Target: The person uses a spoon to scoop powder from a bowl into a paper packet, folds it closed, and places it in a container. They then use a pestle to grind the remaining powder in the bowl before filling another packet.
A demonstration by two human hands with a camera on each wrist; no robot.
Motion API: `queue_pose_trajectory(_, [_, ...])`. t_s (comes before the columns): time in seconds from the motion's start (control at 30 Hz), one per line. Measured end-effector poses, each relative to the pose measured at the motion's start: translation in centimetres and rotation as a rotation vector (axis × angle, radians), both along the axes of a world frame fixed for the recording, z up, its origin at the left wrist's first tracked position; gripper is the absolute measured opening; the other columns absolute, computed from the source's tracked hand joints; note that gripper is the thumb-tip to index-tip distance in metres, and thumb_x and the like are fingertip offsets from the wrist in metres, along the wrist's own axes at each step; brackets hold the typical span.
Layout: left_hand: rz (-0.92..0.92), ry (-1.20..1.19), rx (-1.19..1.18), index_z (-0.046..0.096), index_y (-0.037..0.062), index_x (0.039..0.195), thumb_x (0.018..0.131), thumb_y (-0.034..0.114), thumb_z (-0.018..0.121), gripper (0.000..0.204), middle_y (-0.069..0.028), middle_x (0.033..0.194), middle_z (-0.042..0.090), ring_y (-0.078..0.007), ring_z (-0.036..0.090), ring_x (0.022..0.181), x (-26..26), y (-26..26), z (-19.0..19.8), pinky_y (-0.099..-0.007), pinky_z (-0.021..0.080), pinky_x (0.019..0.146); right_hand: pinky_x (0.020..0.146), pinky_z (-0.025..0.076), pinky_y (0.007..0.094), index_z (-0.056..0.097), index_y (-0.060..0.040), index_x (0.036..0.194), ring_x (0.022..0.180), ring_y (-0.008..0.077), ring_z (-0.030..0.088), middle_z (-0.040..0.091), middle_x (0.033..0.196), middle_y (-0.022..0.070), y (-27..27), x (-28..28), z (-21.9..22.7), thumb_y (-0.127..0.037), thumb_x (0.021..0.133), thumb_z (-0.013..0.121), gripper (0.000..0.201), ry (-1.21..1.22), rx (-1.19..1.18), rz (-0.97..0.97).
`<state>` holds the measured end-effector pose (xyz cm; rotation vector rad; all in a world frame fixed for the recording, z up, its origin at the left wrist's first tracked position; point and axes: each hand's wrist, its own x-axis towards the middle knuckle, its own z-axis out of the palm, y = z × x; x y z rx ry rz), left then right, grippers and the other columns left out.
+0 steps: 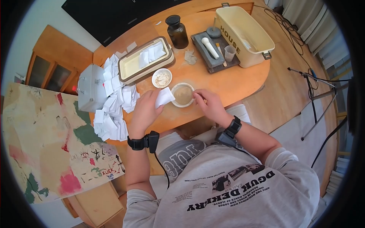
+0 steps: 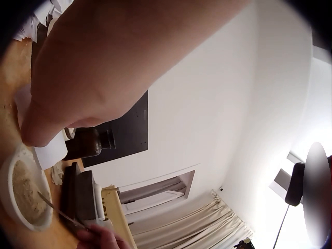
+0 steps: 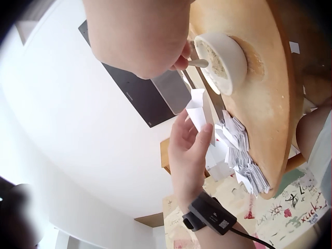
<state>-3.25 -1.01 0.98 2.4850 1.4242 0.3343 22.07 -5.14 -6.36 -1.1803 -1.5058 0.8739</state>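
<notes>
In the head view my left hand (image 1: 146,108) holds a small folded white paper packet (image 1: 165,97) at the left rim of a white bowl (image 1: 183,106). The packet's mouth stands open in the right wrist view, thumb on one side and fingers on the other. Greyish-tan powder (image 1: 183,94) lies in the bowl. At the bowl's right side, my right hand (image 1: 209,104) pinches a thin small spoon (image 3: 198,63), whose far end reaches over the powder in the left wrist view. A second white bowl (image 1: 162,78) with pale brown residue stands just behind.
Many folded white packets (image 1: 110,97) pile at the left beside a silver case (image 1: 92,86). Behind are a cream tray (image 1: 131,70) with packets and a dark jar (image 1: 177,33). A dark tray (image 1: 213,68) with a white pestle and a cream HOUSE tub (image 1: 247,36) stand right.
</notes>
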Motion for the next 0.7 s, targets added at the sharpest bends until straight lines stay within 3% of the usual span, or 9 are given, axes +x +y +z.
queue_pose_trajectory(0.1, [0.038,-0.08,-0.017,0.055,0.0006,0.132,0.079,0.01,0.077,0.058,-0.0209,0.119,0.063,-0.0414,0.062,0.106,-0.6,-0.3,-0.7,-0.0451,0.051,0.09,0.069,0.054,0.0356,0.067,0.0026,0.107,0.074,0.0277,0.067,0.068,0.087,0.0171,1.0,-0.2,0.0,-0.012,0.099,0.061,0.018,0.015,-0.009,-0.034])
queue_pose_trajectory(0.17, [0.111,-0.156,-0.07,0.055,0.0008,0.134,0.081,0.01,0.076,0.058,-0.0213,0.123,0.063,-0.0408,0.062,0.111,-1.0,-0.5,-1.1,-0.0435,0.051,0.094,0.069,0.054,0.0346,0.067,0.0028,0.107,0.074,0.0264,0.068,0.069,0.088,0.0168,1.8,-0.3,-0.7,-0.012,0.099,0.061,0.018,-0.144,0.015,0.018])
queue_pose_trajectory(0.3, [0.176,-0.225,-0.063,0.054,0.0013,0.136,0.083,0.012,0.076,0.059,-0.0213,0.126,0.062,-0.0401,0.061,0.115,-2.8,-1.3,-2.4,-0.0432,0.049,0.097,0.067,0.054,0.0338,0.067,0.0029,0.106,0.073,0.0243,0.068,0.069,0.088,0.0161,0.5,-0.7,-0.6,-0.012,0.099,0.061,0.017,-0.064,-0.099,0.121])
queue_pose_trajectory(0.4, [0.235,-0.201,0.023,0.053,0.0004,0.137,0.084,0.012,0.075,0.058,-0.0211,0.129,0.062,-0.0398,0.059,0.117,-4.6,-1.1,-3.6,-0.0446,0.048,0.1,0.065,0.054,0.0324,0.066,0.003,0.105,0.072,0.0222,0.068,0.069,0.088,0.0149,0.5,-0.1,0.2,-0.012,0.1,0.061,0.017,0.024,-0.101,0.063])
queue_pose_trajectory(0.5, [0.308,-0.206,0.215,0.055,0.0021,0.135,0.081,0.014,0.076,0.059,-0.0208,0.119,0.064,-0.0397,0.058,0.115,-7.4,-0.7,-5.0,-0.0482,0.047,0.097,0.064,0.054,0.0311,0.066,0.0031,0.105,0.072,0.0205,0.069,0.069,0.089,0.0142,0.9,0.3,-0.5,-0.011,0.1,0.061,0.016,-0.033,-0.008,0.018])
queue_pose_trajectory(0.57, [0.517,-0.151,0.283,0.055,0.0028,0.136,0.082,0.017,0.076,0.06,-0.0202,0.121,0.064,-0.0393,0.056,0.118,-9.3,0.2,-6.1,-0.0503,0.045,0.098,0.065,0.054,0.03,0.067,0.0031,0.104,0.073,0.0194,0.069,0.069,0.09,0.0138,0.7,0.4,-0.3,-0.01,0.099,0.061,0.015,-0.13,-0.089,0.061])
queue_pose_trajectory(0.7, [0.688,-0.088,0.38,0.055,0.0027,0.137,0.084,0.024,0.075,0.06,-0.0197,0.124,0.064,-0.0398,0.057,0.117,-12.3,2.3,-7.6,-0.053,0.043,0.099,0.065,0.054,0.03,0.067,0.0029,0.103,0.073,0.0187,0.069,0.069,0.089,0.0133,0.3,0.1,0.3,-0.009,0.099,0.061,0.013,-0.066,-0.069,0.051])
